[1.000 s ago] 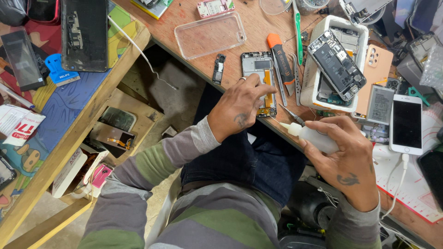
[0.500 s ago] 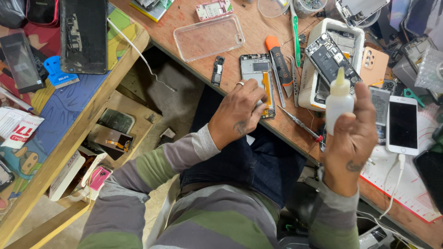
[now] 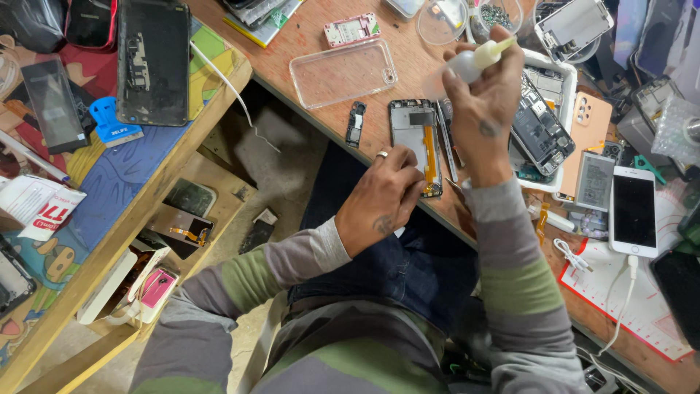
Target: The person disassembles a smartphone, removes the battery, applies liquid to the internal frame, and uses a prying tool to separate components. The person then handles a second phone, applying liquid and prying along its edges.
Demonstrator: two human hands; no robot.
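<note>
An opened phone frame with an orange flex strip lies on the brown workbench. My left hand rests at the bench edge, fingers on the lower end of that frame. My right hand is raised above the bench and grips a small white squeeze bottle, its yellowish nozzle pointing up and right. A thin metal tool lies just right of the frame, partly under my right wrist.
A clear phone case lies left of the frame. A white tray holds an opened phone. A white phone on a cable lies at the right. A side table on the left carries screens and a tablet.
My right hand has lifted the white bottle from near the bench edge up over the bench and tilted it. My left hand stayed on the phone frame.
</note>
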